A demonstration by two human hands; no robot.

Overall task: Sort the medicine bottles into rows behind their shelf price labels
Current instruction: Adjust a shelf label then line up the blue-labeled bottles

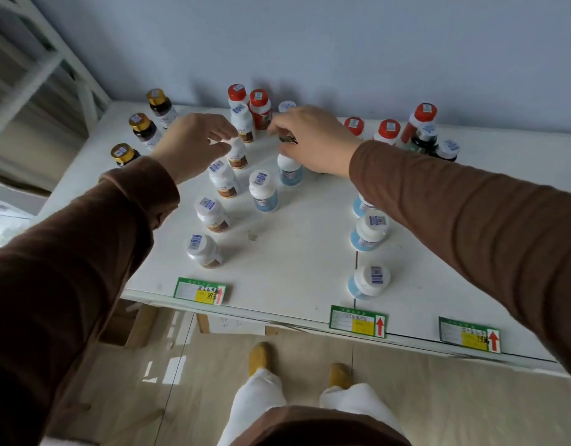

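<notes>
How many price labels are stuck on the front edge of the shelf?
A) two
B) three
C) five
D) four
B: three green and yellow price labels sit along the front edge, one on the left, one in the middle and one on the right.

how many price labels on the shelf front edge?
3. One price label sits at the left below the brown-labelled white bottle row, one in the middle below the blue-labelled row, one at the right. The sleeves could hide others.
</notes>
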